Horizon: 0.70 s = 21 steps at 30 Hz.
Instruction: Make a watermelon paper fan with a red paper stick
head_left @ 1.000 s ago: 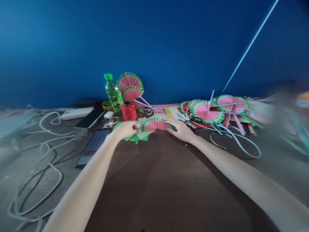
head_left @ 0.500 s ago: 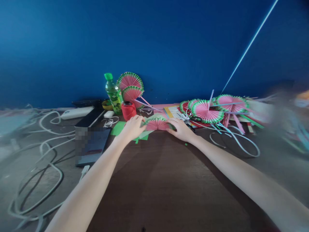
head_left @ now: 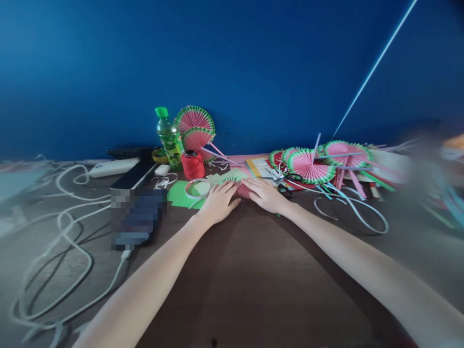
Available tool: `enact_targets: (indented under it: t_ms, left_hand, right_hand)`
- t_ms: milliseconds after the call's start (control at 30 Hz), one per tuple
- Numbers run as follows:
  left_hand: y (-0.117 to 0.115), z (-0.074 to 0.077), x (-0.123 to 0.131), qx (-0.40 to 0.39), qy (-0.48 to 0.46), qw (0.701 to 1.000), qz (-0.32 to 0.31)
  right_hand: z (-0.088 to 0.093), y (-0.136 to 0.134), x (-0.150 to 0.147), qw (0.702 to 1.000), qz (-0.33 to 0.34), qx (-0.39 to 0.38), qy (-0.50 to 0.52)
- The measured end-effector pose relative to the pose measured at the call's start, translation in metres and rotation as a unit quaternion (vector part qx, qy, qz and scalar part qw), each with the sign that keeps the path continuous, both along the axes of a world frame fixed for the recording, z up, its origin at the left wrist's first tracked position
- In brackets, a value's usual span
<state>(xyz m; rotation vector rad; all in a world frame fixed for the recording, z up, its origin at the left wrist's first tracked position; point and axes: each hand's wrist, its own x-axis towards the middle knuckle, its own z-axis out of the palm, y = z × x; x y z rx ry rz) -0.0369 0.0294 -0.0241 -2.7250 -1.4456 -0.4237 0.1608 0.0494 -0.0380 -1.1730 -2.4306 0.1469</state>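
Observation:
My left hand (head_left: pixel 219 202) and my right hand (head_left: pixel 264 194) lie side by side on a pleated pink and green paper fan (head_left: pixel 236 184) on the brown table (head_left: pixel 253 270). Both hands press it from above with fingers stretched forward, and they cover most of it. A roll of clear tape (head_left: pixel 197 188) lies on green paper scraps (head_left: pixel 180 196) just left of my left hand, apart from it.
A pile of finished paper fans (head_left: pixel 319 162) and paper strips sits at the right, with scissors (head_left: pixel 281 180) beside it. A green bottle (head_left: pixel 167 138), a red spool (head_left: pixel 193 166) and two standing fans (head_left: pixel 195 129) are at the back. A phone (head_left: pixel 136 220) and white cables (head_left: pixel 68 232) lie left.
My left hand let go of the tape roll and moved right onto the fan. The fan is now mostly covered by both hands. The right hand barely moved.

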Motion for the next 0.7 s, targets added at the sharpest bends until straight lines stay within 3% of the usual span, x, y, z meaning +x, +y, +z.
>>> enact_targets:
  t_ms: [700]
  left_hand:
    - [-0.0023,-0.0003,0.0031,-0.016,0.034,0.999,0.007]
  right_hand:
    - [-0.0003,0.0012,-0.0008,1.000,-0.019,0.000,-0.008]
